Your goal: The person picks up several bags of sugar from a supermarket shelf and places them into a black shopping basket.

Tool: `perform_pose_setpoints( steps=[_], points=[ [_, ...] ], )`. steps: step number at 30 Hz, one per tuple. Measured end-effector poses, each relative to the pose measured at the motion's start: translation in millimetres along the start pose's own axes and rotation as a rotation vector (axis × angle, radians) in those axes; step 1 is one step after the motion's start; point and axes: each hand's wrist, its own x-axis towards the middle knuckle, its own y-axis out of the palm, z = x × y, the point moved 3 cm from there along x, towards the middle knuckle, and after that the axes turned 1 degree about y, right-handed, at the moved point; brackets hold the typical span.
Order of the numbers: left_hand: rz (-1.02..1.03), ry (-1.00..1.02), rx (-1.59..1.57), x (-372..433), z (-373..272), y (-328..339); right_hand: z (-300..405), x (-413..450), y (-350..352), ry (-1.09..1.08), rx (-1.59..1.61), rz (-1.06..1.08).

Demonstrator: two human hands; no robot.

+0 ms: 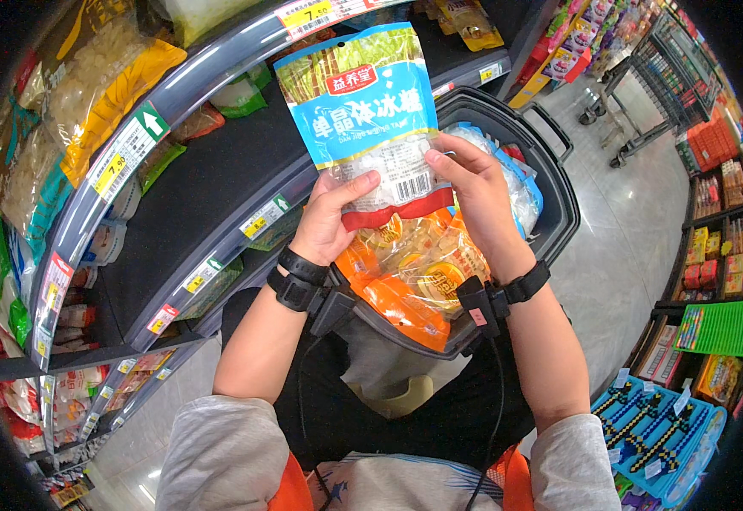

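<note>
Both my hands hold up a blue and clear plastic bag of rock sugar (371,121) with a red lower edge. My left hand (333,214) grips its lower left side, thumb across the front. At the lower right side, my right hand (474,191) pinches it between thumb and fingers. Beneath it, a dark plastic shopping basket (566,223) holds orange bags of amber lumps (410,274) and, farther back, blue and clear bags (518,191). Black straps circle both my wrists.
Curved store shelves (199,191) with price labels and bagged goods stand to the left. A shopping cart (659,76) is at the upper right on the tiled floor (601,249). Along the right are shelves with boxed goods (697,249) and a blue tray of toy-like items (659,434).
</note>
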Motion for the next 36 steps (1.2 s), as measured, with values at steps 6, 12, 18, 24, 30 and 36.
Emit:
perform_pose_setpoints(
  steps=[6, 12, 18, 24, 30, 36],
  points=[
    [0.032, 0.04, 0.047, -1.8, -1.8, 0.6, 0.0, 0.1, 0.1, -0.016, 0.027, 0.022],
    [0.041, 0.059, 0.098, -0.8, -1.7, 1.7, 0.4, 0.2, -0.2, 0.029, 0.059, 0.023],
    [0.011, -0.294, -0.282, -1.6, 1.9, 1.3, -4.0, 0.7, -9.1, 0.275, 0.192, -0.004],
    [-0.009, -0.271, -0.054, 5.2, 6.8, -4.5, -12.5, 9.0, -19.3, 0.219, 0.237, -0.09],
    [-0.137, -0.313, 0.291, -4.3, 8.0, -0.6, 1.0, 4.0, -12.5, 0.082, 0.229, -0.155],
    [0.058, -0.312, 0.069, -5.3, 6.6, 9.4, -5.5, -8.0, 8.7, -0.104, -0.254, 0.095]
  ],
)
